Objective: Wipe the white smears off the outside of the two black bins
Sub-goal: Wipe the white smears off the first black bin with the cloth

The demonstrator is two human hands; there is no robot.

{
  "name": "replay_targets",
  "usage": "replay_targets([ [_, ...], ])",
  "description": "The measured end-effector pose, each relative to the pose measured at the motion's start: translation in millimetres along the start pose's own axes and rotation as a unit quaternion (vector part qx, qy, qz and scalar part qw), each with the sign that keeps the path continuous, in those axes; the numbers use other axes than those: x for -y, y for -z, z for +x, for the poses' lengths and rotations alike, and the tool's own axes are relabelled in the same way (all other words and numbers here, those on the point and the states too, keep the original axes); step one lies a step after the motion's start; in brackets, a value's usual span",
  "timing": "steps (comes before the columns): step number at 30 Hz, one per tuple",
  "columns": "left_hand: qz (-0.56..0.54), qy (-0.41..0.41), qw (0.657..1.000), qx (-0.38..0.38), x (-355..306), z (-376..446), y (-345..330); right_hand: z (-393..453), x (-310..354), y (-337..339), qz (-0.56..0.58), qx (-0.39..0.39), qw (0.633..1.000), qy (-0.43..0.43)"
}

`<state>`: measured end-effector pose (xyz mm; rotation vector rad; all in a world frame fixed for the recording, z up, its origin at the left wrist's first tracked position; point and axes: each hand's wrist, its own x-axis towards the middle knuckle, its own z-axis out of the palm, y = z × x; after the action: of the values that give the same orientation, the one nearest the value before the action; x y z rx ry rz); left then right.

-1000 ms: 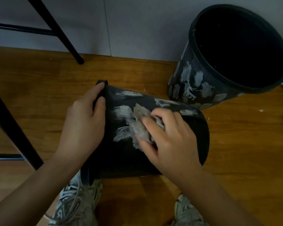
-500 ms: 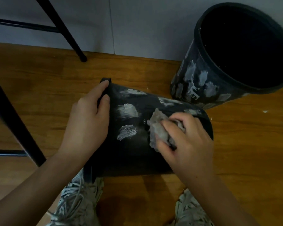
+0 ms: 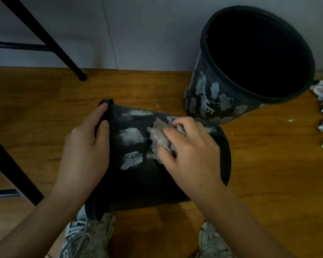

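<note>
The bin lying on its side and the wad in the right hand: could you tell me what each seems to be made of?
Bin on its side: likely matte black plastic, with a smooth wall and a moulded rim; not certain. Wad gripped by the right hand: looks like crumpled grey-white tissue or soft cloth, with ragged folds; which one is unclear.

Head-worn view, steeply downward, seemingly close.

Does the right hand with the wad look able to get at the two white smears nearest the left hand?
Probably yes: the right hand and wad sit just beside those smears, with bare bin wall between.
</note>
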<state>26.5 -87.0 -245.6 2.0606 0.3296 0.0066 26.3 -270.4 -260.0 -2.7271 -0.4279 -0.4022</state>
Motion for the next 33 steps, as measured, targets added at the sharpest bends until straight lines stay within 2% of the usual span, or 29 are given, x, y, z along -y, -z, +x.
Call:
replay_targets([
  [4, -0.013, 0.006, 1.000, -0.002, 3, -1, 0, -8, 13, -5, 0.043, 0.028, 0.998, 0.040],
  [8, -0.019, 0.015, 1.000, -0.002, 0, 0, 0, -24, 6, -1, 0.048, 0.002, 0.999, 0.022],
  [12, -0.026, 0.014, 1.000, 0.002, 2, -1, -1, 3, 10, -6, 0.022, -0.002, 1.000, -0.004],
  [18, -0.027, 0.017, 0.999, 0.003, 0, 0, 1, -23, 7, -7, 0.036, -0.015, 0.999, 0.032],
  [23, -0.009, 0.009, 1.000, 0.009, -2, 2, 2, -35, -8, -1, -0.007, -0.053, 0.997, -0.060],
  [29, 0.004, 0.005, 1.000, -0.002, 0, 3, 0, -2, 9, -9, -0.003, -0.017, 1.000, -0.007],
  [33, -0.020, 0.019, 1.000, -0.004, -4, 12, -1, -9, 7, -9, 0.003, -0.031, 0.999, -0.021],
])
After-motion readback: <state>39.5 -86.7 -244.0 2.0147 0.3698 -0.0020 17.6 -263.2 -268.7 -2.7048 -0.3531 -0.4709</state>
